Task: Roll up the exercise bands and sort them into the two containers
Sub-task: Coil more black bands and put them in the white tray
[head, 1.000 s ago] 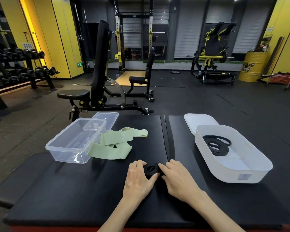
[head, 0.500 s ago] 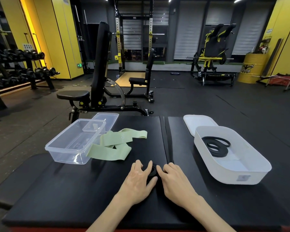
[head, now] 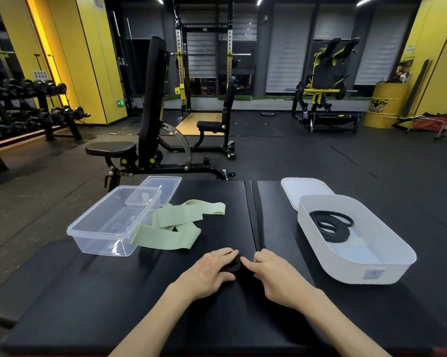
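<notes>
Both hands have drawn closer together over the last second, and the coiled black rubber exercise band (head: 234,264) between them now shows less. The left hand (head: 209,273) grips it, forefinger and thumb curled round the coil. The right hand (head: 278,278) touches its other edge with bent fingertips, though I cannot tell whether they pinch it. The roll looks nearly finished and probably belongs in the white oval plastic tub (head: 397,273) to the right, where another black band (head: 330,225) already lies. Pale green flat bands (head: 171,231) lie unrolled beside the clear rectangular plastic box (head: 98,240). All sit on a black padded desk (head: 114,305) in a gym, with a black weight bench (head: 153,104) and a dumbbell rack (head: 24,109) beyond.
</notes>
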`<state>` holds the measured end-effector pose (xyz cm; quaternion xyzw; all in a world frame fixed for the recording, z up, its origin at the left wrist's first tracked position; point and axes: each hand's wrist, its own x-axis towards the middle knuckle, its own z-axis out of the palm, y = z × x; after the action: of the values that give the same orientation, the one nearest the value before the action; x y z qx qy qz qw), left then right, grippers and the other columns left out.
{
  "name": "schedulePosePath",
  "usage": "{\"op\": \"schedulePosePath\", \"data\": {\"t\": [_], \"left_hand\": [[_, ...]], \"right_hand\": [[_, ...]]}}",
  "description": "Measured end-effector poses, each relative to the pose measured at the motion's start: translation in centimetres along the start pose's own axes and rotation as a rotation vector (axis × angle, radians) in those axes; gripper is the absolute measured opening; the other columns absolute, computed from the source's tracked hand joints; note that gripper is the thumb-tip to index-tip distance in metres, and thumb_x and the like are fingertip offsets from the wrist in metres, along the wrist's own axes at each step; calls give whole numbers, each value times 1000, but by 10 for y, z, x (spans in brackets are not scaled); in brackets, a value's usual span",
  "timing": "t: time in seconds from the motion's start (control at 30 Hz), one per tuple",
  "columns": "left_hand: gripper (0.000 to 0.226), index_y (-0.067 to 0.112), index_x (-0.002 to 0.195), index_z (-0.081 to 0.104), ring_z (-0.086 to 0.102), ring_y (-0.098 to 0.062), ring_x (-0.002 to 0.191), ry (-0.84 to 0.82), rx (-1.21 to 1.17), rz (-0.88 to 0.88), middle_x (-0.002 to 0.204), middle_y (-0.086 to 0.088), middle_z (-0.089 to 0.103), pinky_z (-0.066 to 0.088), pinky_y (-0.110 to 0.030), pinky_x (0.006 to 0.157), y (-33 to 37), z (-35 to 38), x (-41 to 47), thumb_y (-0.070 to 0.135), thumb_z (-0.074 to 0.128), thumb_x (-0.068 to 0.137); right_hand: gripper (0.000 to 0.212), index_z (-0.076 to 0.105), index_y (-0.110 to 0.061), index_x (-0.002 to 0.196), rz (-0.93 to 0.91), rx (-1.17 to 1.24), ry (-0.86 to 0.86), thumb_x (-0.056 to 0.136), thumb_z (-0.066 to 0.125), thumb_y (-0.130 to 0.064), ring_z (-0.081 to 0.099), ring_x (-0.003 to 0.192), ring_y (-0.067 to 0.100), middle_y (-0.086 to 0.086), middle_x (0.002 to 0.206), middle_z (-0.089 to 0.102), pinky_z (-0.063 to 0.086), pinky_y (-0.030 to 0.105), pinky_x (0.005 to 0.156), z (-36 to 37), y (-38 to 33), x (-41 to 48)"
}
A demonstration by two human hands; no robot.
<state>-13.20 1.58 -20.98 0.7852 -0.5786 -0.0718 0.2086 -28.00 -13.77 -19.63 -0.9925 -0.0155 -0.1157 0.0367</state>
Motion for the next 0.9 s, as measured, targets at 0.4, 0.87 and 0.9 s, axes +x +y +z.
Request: {"op": "schedulePosePath", "data": {"t": [0.4, 0.87, 0.9], "left_hand": [[57, 20, 149, 26, 32, -13, 136, 97, 61, -17, 151, 7, 30, 23, -18, 108, 8, 8, -5, 32, 48, 98], [59, 20, 148, 30, 35, -12, 131, 165, 71, -162, 146, 8, 36, 32, -23, 105, 15, 14, -5, 41, 48, 96], [59, 20, 148, 29, 35, -12, 131, 162, 76, -174, 146, 8, 36, 33, -24, 104, 15, 14, -4, 41, 48, 96]], "right_hand": [[40, 44, -24, 136, -22, -4, 69, 96, 43, -22, 49, 98, 13, -4, 106, 54, 37, 18, 91, 1, 25, -17], [21, 63, -19, 91, -45, -218, 179, 72, 71, -11, 44, 65, 13, -8, 71, 47, 28, 23, 62, -1, 19, -7], [21, 62, -19, 89, -50, -230, 180, 71, 70, -10, 44, 65, 13, -8, 71, 46, 28, 23, 62, 0, 18, -7]]}}
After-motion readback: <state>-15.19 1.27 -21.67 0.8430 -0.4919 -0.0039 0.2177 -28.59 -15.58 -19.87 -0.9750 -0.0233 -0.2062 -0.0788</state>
